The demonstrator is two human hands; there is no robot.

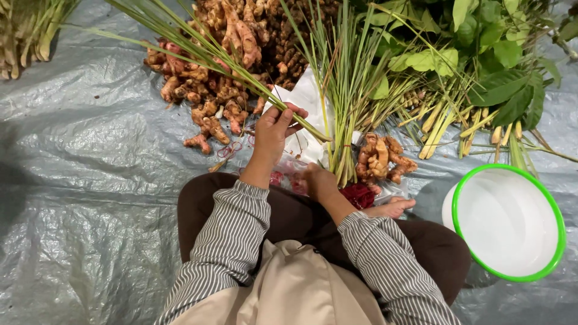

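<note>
Watching over the grey tarp (90, 198), I am seeing the left hand (274, 129) clamping a lemongrass stalk (198, 51) above the rhizome pile (211, 90); the right hand (318, 180) is closing low on an upright lemongrass bundle (344, 90), which I am judging could splay loose

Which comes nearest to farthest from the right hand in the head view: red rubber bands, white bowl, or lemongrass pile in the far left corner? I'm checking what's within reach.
From the right hand:
1. Red rubber bands, just right of it.
2. White bowl, far right.
3. Lemongrass pile, top left corner.
</note>
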